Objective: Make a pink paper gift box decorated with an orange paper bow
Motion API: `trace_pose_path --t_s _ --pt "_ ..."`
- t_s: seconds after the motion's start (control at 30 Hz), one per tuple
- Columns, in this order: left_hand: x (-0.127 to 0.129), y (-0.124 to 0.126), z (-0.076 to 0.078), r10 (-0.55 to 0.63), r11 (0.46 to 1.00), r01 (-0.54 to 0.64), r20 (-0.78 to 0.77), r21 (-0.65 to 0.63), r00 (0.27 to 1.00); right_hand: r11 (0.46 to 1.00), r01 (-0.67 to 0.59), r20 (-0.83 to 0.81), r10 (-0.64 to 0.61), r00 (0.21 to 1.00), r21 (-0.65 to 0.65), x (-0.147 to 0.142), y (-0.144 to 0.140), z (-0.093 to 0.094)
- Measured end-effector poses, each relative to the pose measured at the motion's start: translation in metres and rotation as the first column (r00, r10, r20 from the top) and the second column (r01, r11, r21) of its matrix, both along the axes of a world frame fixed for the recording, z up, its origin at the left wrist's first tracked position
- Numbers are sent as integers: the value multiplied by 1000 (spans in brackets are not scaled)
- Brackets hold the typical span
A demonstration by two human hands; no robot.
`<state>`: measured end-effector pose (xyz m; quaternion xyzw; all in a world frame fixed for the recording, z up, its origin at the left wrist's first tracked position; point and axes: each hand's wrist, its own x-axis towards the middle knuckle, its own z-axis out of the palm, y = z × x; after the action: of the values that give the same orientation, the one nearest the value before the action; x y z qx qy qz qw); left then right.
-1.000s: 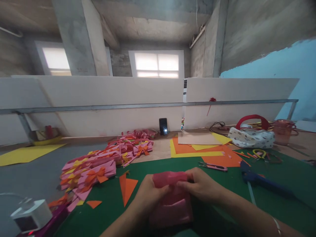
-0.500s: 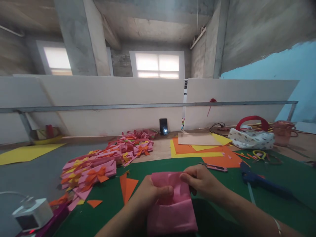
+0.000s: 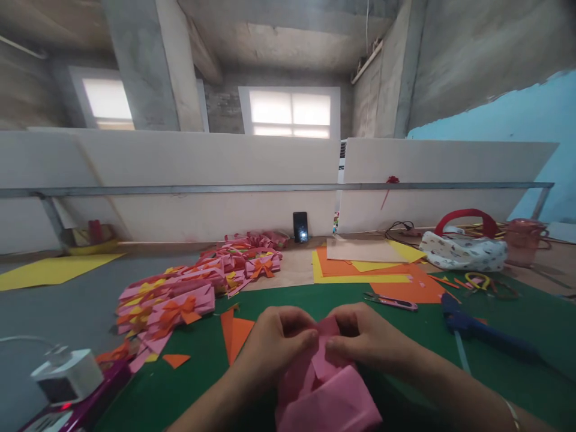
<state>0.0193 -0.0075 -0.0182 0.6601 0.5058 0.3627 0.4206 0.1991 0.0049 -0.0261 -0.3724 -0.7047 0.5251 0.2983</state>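
**Both hands pinching folded pink paper**

Pink paper sits low over the green mat, at its near edge. Left hand and right hand meet at the paper's top fold, fingers closed narrow on it. Left of the paper: orange scraps, then a heap of pink bows. Right of it: blue glue gun. Beyond it: pink snips, orange and yellow sheets, a phone leaning upright.
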Motion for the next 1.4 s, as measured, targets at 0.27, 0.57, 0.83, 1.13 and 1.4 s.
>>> trace_pose_path --t_s 0.27,0.57,0.83,1.13,1.4 --pt "-6 11 -11 -102 962 136 152 -236 983 982 54 -26 -50 998 182 2 -3 3" --pt "-6 8 -10 -96 964 102 34 -244 995 974 -91 189 52 981 206 16 -2 15" --pt "-5 11 -17 -154 963 152 9 -224 988 996 -83 87 85 993 -21 12 3 3" --pt "-4 7 -15 -179 976 164 -106 -141 978 998 -61 85 63 994 -28 10 3 -1" --pt "-5 7 -16 -151 980 139 -79 -142 985 990 -46 17 48 999 -134 8 4 0"
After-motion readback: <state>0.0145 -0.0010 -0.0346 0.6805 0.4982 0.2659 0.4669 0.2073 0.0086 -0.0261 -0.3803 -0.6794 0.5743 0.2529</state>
